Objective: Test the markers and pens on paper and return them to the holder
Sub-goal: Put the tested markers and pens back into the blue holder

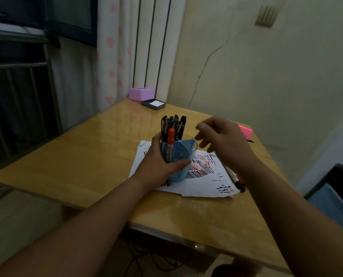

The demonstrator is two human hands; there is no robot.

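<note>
Item: light-blue plastic pen holder [184,151] with a clear rim, upright on a white paper sheet [203,185] near the middle of a glossy yellow-brown wooden table [82,156].

Contents: a tight bunch of dark-capped pens [173,123] standing in the holder. A red-capped marker [171,137] stood at the near side, its cap above the rim.

Paper: marked with rows of short red and black strokes, densest just right of the holder; lower edge ragged.

Left hand [156,166]: wrapped round the holder from the left, thumb across its near face, fingers behind it.

Right hand [224,140]: raised to the right of the holder and apart from it, fingers loosely spread and holding nothing; somewhat blurred.

Loose stock: one pale-barrelled marker with a red and black end [235,178] lay on the table along the paper's right edge. A dark pen tip [251,141] showed beyond the right hand, beside a bright pink block [246,131].

Far corner: a lilac plastic box [140,93], and just beside it a grey tray holding a white pad [154,104].
</note>
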